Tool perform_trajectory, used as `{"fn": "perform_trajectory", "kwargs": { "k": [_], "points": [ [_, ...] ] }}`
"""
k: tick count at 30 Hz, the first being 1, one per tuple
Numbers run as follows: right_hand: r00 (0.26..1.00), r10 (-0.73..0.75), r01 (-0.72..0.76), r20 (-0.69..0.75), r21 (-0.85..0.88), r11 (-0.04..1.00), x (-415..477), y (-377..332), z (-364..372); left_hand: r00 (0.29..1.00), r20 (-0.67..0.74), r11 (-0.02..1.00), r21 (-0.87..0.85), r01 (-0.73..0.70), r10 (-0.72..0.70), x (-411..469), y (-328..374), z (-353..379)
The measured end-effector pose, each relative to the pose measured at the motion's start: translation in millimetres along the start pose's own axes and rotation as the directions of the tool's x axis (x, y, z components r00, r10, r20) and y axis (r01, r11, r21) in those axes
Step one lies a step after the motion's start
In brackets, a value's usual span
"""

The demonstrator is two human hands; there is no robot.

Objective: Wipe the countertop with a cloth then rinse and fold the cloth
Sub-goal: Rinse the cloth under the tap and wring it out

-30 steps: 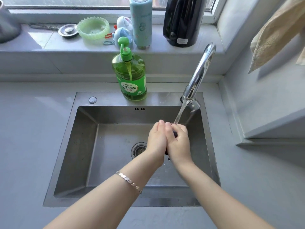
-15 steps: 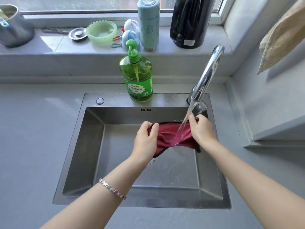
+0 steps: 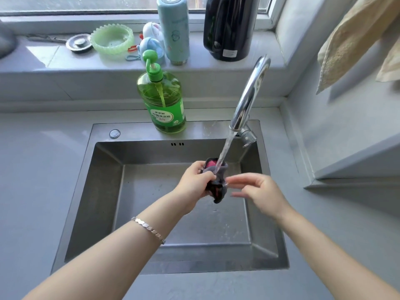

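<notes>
A small cloth (image 3: 217, 182), grey outside with red showing inside, is bunched up over the steel sink (image 3: 104, 191). Water runs from the chrome tap (image 3: 249, 98) straight onto its top. My left hand (image 3: 194, 185) is closed around the bunched cloth and holds it under the stream. My right hand (image 3: 259, 193) hovers just right of the cloth with its fingers spread and blurred, holding nothing. The grey countertop (image 3: 39, 169) surrounds the sink.
A green dish soap bottle (image 3: 162, 100) stands on the sink's back rim. The windowsill holds a light blue flask (image 3: 174, 29), a black kettle (image 3: 229, 27), a green bowl (image 3: 112, 40) and a sink strainer (image 3: 79, 43). A beige towel (image 3: 355, 40) hangs at the upper right.
Half a second ago both hands held the cloth spread under the water. Now the left hand has bunched it up and the right hand has let go and opened.
</notes>
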State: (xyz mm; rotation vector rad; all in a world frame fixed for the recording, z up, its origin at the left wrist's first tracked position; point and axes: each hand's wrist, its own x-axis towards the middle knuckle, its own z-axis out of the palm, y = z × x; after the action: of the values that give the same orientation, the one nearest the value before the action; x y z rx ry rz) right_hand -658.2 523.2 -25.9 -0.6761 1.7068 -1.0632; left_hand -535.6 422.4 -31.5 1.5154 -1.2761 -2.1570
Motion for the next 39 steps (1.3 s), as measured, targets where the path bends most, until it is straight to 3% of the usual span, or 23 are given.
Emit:
{"fn": "perform_trajectory", "kwargs": {
  "k": [4, 9, 12, 17, 21, 26, 29, 32, 35, 37, 39],
  "points": [
    [0.975, 0.105, -0.103, -0.197, 0.019, 0.995, 39.2, 9.0, -18.4, 0.998, -0.006, 0.992, 0.107, -0.068, 0.069, -4.6, 6.0, -9.6],
    [0.928, 0.281, -0.141, -0.247, 0.464, 0.874, 82.6, -5.7, -6.1, 0.99, -0.044, 0.975, 0.187, -0.12, 0.131, -11.4, 7.8, -26.3],
    [0.924, 0.283, -0.121, -0.257, 0.504, 0.855, 92.3, -9.2, 1.8, 0.987, -0.062, 0.975, 0.175, -0.135, 0.148, -14.3, 9.9, -36.4],
    [0.977, 0.197, -0.154, -0.077, 0.381, 0.912, 94.2, -10.5, 0.8, 0.986, -0.032, 0.976, 0.154, -0.157, 0.163, -21.6, 14.0, -44.5],
    [0.989, 0.115, -0.126, 0.088, 0.126, 0.984, 68.0, 1.3, -5.9, 0.987, 0.025, 0.977, 0.141, -0.158, 0.156, -25.2, 15.8, -46.0],
    [0.894, 0.244, -0.35, 0.375, 0.245, 0.904, 21.9, 16.8, 11.7, 0.967, 0.23, 0.993, 0.001, -0.117, 0.114, -35.8, 19.5, -39.1],
    [0.86, 0.221, -0.391, 0.46, 0.316, 0.864, 9.7, 16.5, 12.8, 0.938, 0.326, 0.992, -0.008, -0.124, 0.12, -40.8, 19.5, -35.8],
    [0.899, 0.14, -0.337, 0.415, 0.45, 0.827, 2.6, 10.5, 7.4, 0.941, 0.301, 0.962, 0.174, -0.211, 0.152, -44.8, 20.9, -35.0],
    [0.947, 0.094, -0.252, 0.307, 0.527, 0.811, -3.6, 3.1, 1.5, 0.927, 0.262, 0.789, 0.493, -0.367, 0.268, -51.0, 21.5, -32.2],
    [0.97, 0.1, -0.19, 0.221, 0.43, 0.883, -7.8, -3.3, 2.4, 0.909, 0.315, 0.718, 0.561, -0.412, 0.275, -57.5, 20.3, -25.9],
    [0.989, 0.105, -0.133, 0.105, 0.303, 0.944, -11.3, -6.9, 7.1, 0.901, 0.38, 0.75, 0.529, -0.397, 0.209, -61.6, 16.3, -19.7]
  ]
}}
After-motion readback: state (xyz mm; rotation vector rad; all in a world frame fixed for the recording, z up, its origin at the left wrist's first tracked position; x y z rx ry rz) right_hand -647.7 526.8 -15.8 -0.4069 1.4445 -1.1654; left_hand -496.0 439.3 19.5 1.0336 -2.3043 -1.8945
